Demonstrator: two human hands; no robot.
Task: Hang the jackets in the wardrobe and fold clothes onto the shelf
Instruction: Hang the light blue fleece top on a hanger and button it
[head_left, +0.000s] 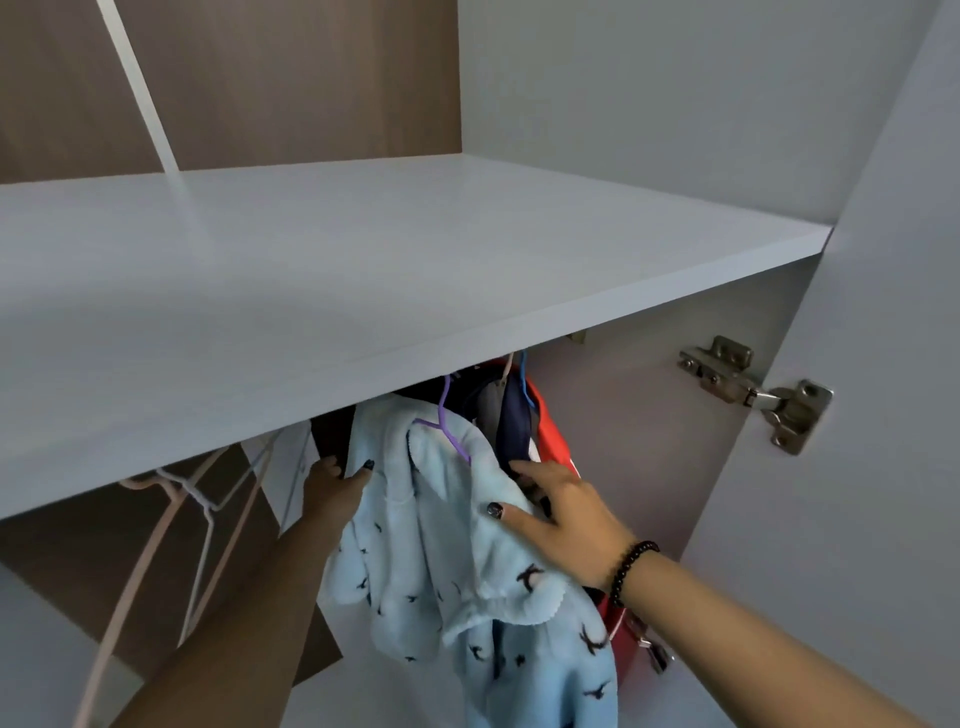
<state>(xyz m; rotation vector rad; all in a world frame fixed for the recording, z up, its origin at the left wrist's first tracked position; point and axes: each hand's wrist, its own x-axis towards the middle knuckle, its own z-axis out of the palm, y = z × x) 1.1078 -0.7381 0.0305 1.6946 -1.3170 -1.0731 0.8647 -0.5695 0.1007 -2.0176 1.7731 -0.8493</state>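
Note:
A light blue fleece jacket (441, 551) with small dark bird prints hangs on a purple hanger (451, 431) under the white shelf (363, 270). My left hand (332, 488) grips its left shoulder, thumb on the front. My right hand (556, 512) holds its right shoulder, thumb on the fleece and fingers tucked behind. Right of it hang a navy garment (511, 421) and a red jacket (553, 428), pressed close together. The rail is hidden behind the shelf.
Several empty wire hangers (197, 499) in pink and white hang at the left. The open wardrobe door with a metal hinge (758, 389) stands at the right. A red bag with metal clasps (644, 639) hangs low beside my right wrist.

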